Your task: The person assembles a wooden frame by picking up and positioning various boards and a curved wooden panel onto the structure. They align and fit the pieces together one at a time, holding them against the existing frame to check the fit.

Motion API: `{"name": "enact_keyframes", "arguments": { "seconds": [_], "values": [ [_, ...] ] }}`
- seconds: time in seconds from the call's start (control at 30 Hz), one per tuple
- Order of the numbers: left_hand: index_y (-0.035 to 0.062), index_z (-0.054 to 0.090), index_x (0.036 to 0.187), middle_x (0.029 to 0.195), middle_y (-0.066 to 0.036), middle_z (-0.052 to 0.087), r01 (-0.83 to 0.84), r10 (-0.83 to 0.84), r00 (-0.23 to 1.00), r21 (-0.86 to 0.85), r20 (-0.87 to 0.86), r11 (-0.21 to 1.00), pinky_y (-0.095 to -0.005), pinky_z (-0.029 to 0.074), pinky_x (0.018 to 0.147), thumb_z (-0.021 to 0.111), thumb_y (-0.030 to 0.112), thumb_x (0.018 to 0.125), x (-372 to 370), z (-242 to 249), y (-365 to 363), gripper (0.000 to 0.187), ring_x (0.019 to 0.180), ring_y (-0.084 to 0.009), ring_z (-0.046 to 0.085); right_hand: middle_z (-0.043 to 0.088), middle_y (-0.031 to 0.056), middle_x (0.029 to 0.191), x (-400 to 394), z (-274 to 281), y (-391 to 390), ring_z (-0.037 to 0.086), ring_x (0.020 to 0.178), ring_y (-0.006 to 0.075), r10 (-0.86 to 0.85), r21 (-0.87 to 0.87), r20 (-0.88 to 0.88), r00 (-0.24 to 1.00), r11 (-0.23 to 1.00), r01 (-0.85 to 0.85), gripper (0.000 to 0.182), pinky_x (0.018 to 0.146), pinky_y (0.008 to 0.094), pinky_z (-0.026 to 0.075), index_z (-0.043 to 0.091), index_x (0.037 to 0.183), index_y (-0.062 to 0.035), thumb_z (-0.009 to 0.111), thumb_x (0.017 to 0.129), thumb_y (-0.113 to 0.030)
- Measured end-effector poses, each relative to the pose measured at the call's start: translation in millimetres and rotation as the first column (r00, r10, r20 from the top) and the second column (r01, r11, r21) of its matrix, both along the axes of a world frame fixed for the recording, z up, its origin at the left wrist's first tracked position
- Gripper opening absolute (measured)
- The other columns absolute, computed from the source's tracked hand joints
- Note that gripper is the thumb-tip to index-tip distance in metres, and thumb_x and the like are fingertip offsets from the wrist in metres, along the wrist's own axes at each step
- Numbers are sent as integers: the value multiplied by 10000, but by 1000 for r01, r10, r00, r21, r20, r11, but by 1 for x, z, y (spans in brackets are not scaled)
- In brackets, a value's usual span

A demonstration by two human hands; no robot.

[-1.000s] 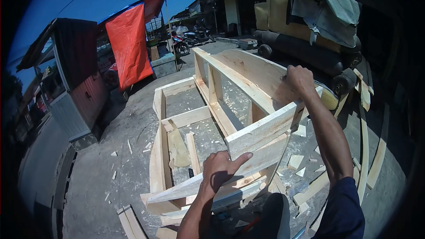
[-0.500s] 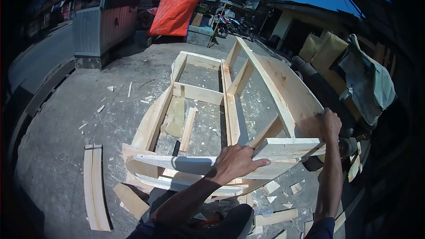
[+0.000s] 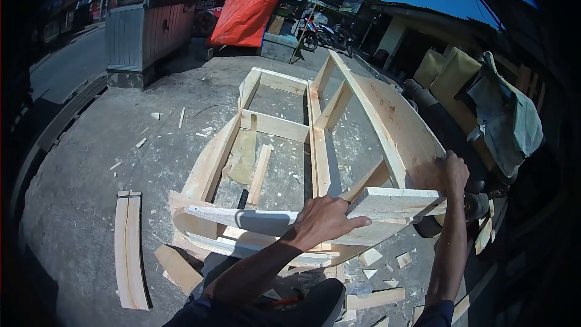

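Both hands keep steadying the wooden frame [image 3: 392, 200]: left hand [image 3: 325, 222], fingers curled over, at six o'clock; right hand [image 3: 455, 175] gripping at three.

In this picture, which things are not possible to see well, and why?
All in the head view:
- Left hand: palm, hidden by the hand's back.
- Right hand: fingertips, hidden by the hand itself.
- Dark stick: lower end, behind the front board.
- Motorcycles: details too small.
- Right sleeve: cut off by the bottom edge.
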State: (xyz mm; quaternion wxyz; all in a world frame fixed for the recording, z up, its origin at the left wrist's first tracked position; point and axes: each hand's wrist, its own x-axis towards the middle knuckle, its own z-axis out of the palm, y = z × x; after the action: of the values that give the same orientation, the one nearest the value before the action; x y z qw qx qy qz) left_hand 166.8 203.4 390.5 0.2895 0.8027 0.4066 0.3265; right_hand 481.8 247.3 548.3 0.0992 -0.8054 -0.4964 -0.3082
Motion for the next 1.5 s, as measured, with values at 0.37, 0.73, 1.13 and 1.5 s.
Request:
{"name": "enact_keyframes", "arguments": {
  "seconds": [0.37, 0.73, 1.13, 1.5],
  "values": [
    [-59, 711, 714, 535, -192, 613, -20, 20, 999, -15, -32, 1000, -459, 551, 639, 661, 715, 791, 1, 1, -1, 779, 568, -358, 675, 717, 219, 1002, 0, 0, 0, 699, 952, 401, 4, 2, 16, 1000, 1000, -4, 396, 837, 493, 552, 699, 1053, -68, 691, 872, -419],
    [-54, 709, 707, 545, -193, 618, -11, 11, 1000, -23, 13, 1000, -457, 548, 640, 678, 695, 790, -1, 2, -2, 754, 564, -350, 673, 722, 210, 1012, 2, 1, 2, 693, 983, 391, -25, -25, -2, 1000, 999, 25, 426, 849, 497, 550, 689, 1098, -90, 682, 867, -448],
    [-64, 723, 756, 565, -203, 631, -17, 15, 999, -40, -50, 999, -460, 554, 666, 669, 713, 784, 0, 5, -2, 779, 594, -366, 686, 723, 212, 991, -1, 0, -1, 704, 946, 391, 3, 5, 11, 1000, 1000, -3, 408, 839, 485, 553, 705, 1047, -61, 696, 864, -426],
    [-69, 724, 761, 557, -202, 628, -18, 15, 999, -47, -48, 999, -456, 557, 661, 658, 718, 786, 1, 5, -2, 790, 606, -366, 694, 723, 212, 1008, 4, -1, 3, 700, 969, 391, -19, -5, 18, 1000, 1000, 19, 416, 843, 494, 552, 701, 1080, -67, 701, 869, -426]
  ]
}}
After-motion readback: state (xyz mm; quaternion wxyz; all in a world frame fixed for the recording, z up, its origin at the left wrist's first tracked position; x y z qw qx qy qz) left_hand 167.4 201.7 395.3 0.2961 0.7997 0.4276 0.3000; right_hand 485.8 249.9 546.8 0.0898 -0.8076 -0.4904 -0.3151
